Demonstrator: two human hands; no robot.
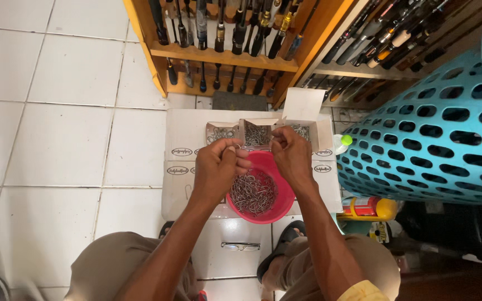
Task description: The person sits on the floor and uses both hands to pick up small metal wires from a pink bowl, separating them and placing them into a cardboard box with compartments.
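A pink bowl (277,209) full of metal fish hooks (254,193) sits on a flattened white cardboard sheet (178,184) on the floor. My left hand (218,167) hovers over the bowl's left rim, fingers pinched on a small hook. My right hand (290,156) is above the bowl's right rim, fingertips pinched together; what it grips is too small to see. Beyond the hands stand three small open boxes (258,134) holding more hooks.
A wooden rack (224,56) of fishing rods stands at the back. A large turquoise perforated basket (436,139) crowds the right side. A red and yellow bottle (369,207) lies beneath it. Glasses (241,246) lie on the tiles between my knees.
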